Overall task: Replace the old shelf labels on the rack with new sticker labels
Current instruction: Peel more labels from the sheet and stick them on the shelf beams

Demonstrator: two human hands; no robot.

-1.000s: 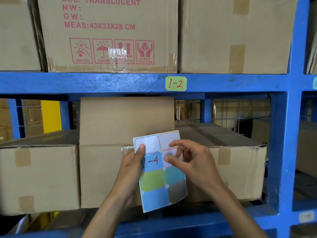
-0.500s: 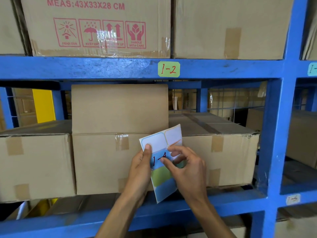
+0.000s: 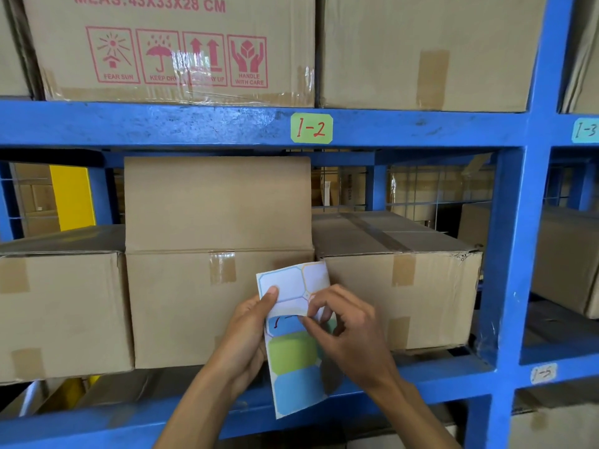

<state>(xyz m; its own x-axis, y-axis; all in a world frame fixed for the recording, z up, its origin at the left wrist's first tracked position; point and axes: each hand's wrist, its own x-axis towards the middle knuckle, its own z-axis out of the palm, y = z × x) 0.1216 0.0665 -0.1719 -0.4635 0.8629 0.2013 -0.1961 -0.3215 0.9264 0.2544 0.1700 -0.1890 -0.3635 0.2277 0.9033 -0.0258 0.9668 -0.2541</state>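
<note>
Blue rack (image 3: pixel 162 124) filled the view, cardboard boxes (image 3: pixel 220 306) on both shelves. Green "1-2" label (image 3: pixel 311 128) sat on the upper beam, up and slightly left of the hands; a teal one (image 3: pixel 585 130) on the far right, cut off by the frame. Worn white label (image 3: pixel 543 373) on the lower beam, right of the hands and a bit lower.

Sticker sheet (image 3: pixel 296 361) was held upright in front of the middle box, long axis vertical, top folded toward me. Left hand (image 3: pixel 246 335) gripped its left edge, thumb on the face. Right hand (image 3: pixel 350 332) pinched the corner of the blue sticker (image 3: pixel 285 324) with red writing, mid-sheet, apparently starting the peel.

My read: the sticker goes to the lower beam (image 3: pixel 453 380), just below the hands. Right hand is nearer to it. Open air in front of the beam; the upright post (image 3: pixel 505 254) bounds the right side.
</note>
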